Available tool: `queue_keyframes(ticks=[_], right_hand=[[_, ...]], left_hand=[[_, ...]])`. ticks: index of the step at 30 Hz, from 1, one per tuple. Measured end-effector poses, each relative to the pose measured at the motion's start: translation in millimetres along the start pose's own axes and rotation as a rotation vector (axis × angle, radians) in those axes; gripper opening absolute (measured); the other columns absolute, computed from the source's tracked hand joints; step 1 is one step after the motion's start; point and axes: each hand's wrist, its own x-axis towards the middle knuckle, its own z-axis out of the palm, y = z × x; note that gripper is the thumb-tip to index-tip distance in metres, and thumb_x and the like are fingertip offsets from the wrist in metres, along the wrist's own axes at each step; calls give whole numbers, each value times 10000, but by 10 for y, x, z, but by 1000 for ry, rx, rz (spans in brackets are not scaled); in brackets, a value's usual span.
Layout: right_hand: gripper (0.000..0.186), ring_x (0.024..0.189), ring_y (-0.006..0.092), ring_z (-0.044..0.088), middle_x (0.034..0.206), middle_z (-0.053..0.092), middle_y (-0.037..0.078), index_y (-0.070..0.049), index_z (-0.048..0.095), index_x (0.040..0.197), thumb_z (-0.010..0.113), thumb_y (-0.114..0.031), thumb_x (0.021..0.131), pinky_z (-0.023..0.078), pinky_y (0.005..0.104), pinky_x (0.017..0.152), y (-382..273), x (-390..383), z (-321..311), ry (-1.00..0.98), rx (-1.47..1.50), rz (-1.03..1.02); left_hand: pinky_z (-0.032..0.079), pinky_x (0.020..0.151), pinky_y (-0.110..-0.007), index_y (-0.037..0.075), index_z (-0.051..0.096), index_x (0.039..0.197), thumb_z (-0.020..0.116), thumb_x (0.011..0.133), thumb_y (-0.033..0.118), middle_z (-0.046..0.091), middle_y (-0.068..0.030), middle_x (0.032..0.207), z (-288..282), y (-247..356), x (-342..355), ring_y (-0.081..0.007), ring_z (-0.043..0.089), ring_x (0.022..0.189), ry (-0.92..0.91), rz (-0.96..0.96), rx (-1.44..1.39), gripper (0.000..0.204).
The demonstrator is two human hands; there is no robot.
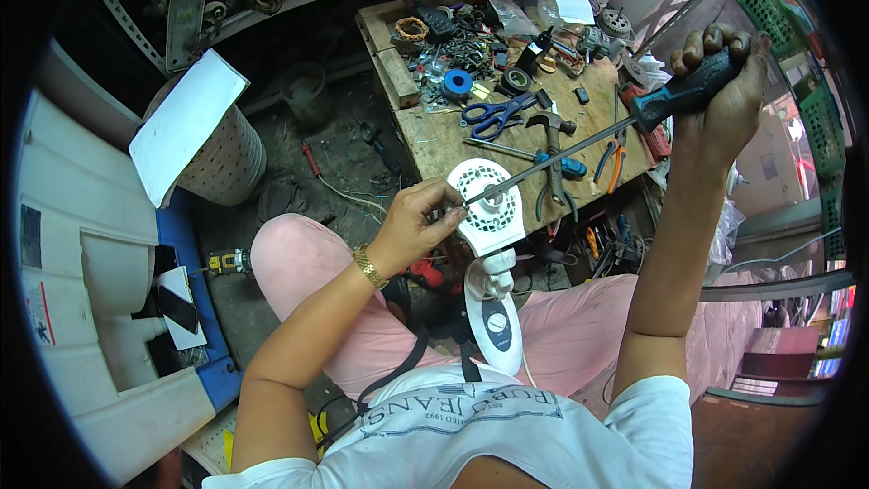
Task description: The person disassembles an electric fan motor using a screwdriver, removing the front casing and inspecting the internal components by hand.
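Observation:
My right hand (724, 72), raised at the upper right, is wrapped round the black and blue handle of a long screwdriver (561, 154). The shaft slants down to the left, across the front of a white fan body (489, 231). At its tip, my left hand (430, 217) is closed in a pinch; whatever small thing sits between those fingertips is hidden. The fan's round slotted motor housing faces up, with no blades or grille on it. Its white base (495, 326) with a dial stands between my legs.
Ahead is a low wooden workbench (434, 140) bearing blue scissors (493, 115), a hammer (550, 131), orange-handled pliers (615, 161), tape rolls (458, 84) and piled screws. A perforated bin (226, 158) under a white board stands at left. A yellow drill (226, 261) lies by my left knee.

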Motion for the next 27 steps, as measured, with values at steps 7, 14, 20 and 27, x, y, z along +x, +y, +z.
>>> queue_keyframes(ticks=[7, 14, 20, 27], right_hand=[[265, 615, 191, 547, 749, 515, 64, -77, 481, 843, 517, -311, 964, 468, 322, 535, 2, -30, 92, 17, -36, 43], [342, 661, 162, 504, 939, 498, 121, -158, 386, 1300, 473, -248, 981, 449, 258, 524, 174, -368, 369, -134, 154, 116], [353, 592, 131, 439, 907, 475, 108, -157, 381, 1318, 407, -306, 999, 393, 221, 445, 100, -493, 324, -307, 267, -62], [432, 531, 133, 435, 920, 472, 138, -178, 333, 1363, 424, -369, 986, 386, 207, 372, 17, -610, 497, -343, 346, -29]], left_hand=[[393, 581, -279, -7, 597, 832, 662, 796, 113, 556, -67, 737, 23, 6, -18, -148, 506, 648, 27, -3, 0, 142], [377, 574, -254, -11, 596, 834, 671, 786, 83, 545, -46, 732, 18, -10, -82, -109, 487, 648, 69, -21, -5, 129], [394, 587, -252, -14, 608, 843, 671, 778, 55, 570, -46, 758, 21, -9, -124, -102, 504, 659, 113, -99, -77, 113], [432, 606, -280, -11, 660, 912, 656, 764, 49, 605, -90, 746, -18, 106, -100, -179, 574, 664, 55, -24, 131, 159]])
